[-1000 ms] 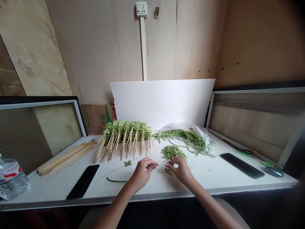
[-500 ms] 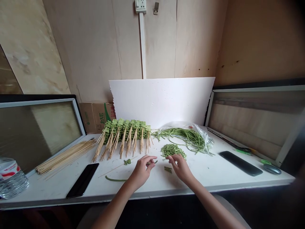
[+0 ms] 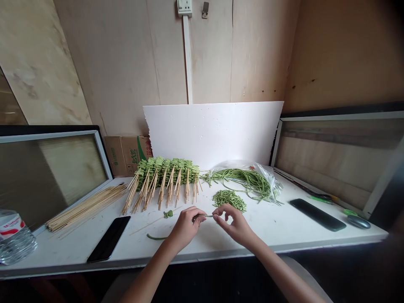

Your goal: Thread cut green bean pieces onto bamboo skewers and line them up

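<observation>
Over the front middle of the table, my left hand [image 3: 185,227] is closed around a long green bean [image 3: 206,216]. Its tail reaches out past the left wrist onto the tabletop. My right hand [image 3: 235,225] pinches the bean's other end between thumb and fingertips, so a short stretch spans the gap between the hands. Just beyond the right hand lies a heap of short bean pieces [image 3: 229,200]. Left of my left hand, a thin skewer [image 3: 148,225] lies on the table with a few bean pieces [image 3: 168,214] threaded near its far end.
Skewers loaded with bean pieces [image 3: 167,168] are stacked at the back. Whole long beans [image 3: 246,179] spill from a clear plastic bag. Bare skewers [image 3: 88,206], a black phone [image 3: 109,239] and a water bottle [image 3: 15,237] stand left; another dark phone [image 3: 317,214] and a mouse [image 3: 359,221] lie right.
My right hand has moved left and closed on the bean's end. The bean's tail has been drawn rightward. The short pieces seen beneath my right hand no longer show.
</observation>
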`<state>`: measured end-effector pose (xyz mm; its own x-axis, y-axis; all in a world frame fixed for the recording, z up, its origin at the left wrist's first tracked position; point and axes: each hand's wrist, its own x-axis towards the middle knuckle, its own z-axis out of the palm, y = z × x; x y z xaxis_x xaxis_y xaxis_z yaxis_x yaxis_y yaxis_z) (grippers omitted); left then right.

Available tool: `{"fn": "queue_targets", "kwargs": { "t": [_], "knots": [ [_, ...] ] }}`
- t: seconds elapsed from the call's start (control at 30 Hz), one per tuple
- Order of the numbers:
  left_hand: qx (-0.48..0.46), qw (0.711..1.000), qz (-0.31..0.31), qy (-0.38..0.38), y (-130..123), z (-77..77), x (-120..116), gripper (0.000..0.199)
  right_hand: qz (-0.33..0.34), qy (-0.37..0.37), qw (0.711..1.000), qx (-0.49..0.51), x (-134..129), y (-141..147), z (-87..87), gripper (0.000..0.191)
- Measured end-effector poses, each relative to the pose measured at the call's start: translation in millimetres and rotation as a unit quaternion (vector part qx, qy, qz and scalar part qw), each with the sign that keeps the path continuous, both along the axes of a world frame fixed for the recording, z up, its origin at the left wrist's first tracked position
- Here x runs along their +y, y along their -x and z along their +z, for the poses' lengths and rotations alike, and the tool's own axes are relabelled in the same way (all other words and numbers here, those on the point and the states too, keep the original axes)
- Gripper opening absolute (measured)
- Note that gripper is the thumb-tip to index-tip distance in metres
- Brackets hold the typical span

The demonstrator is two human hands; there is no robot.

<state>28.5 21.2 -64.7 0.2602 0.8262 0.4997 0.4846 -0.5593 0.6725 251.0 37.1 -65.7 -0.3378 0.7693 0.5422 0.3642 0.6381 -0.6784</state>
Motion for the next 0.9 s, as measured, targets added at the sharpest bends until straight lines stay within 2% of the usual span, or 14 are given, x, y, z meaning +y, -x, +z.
{"fn": "queue_targets", "kwargs": {
  "t": [0.2, 0.43, 0.6, 0.77, 0.83, 0.9],
  "knots": [
    [0.011, 0.998, 0.011, -0.060, -5.5, -3.7, -2.3, 0.014, 0.008, -0.038, 0.999, -0.024, -3.5, 6.0, -2.4, 0.023],
    [-0.004, 0.999, -0.006, -0.032, -11.1, 8.6, -12.7, 0.019, -0.029, -0.071, 0.997, 0.027, -8.6, 12.0, -1.7, 0.021],
    [-0.044, 0.999, -0.026, 0.008, -13.4, 10.1, -14.9, 0.018, -0.027, -0.020, 0.996, 0.087, -13.6, 16.1, -5.5, 0.019],
    [-0.081, 0.994, -0.065, 0.030, -12.6, 2.9, -10.0, 0.022, 0.027, 0.068, 0.985, 0.158, -7.6, 20.8, -18.5, 0.028],
    [-0.095, 0.992, -0.073, 0.037, -9.4, -0.4, -4.2, 0.022, 0.055, 0.102, 0.975, 0.188, -7.2, 21.3, -18.1, 0.032],
    [-0.110, 0.991, -0.061, 0.049, -4.5, -2.2, 1.9, 0.020, 0.066, 0.101, 0.971, 0.206, -8.6, 19.3, -11.7, 0.032]
  ]
}}
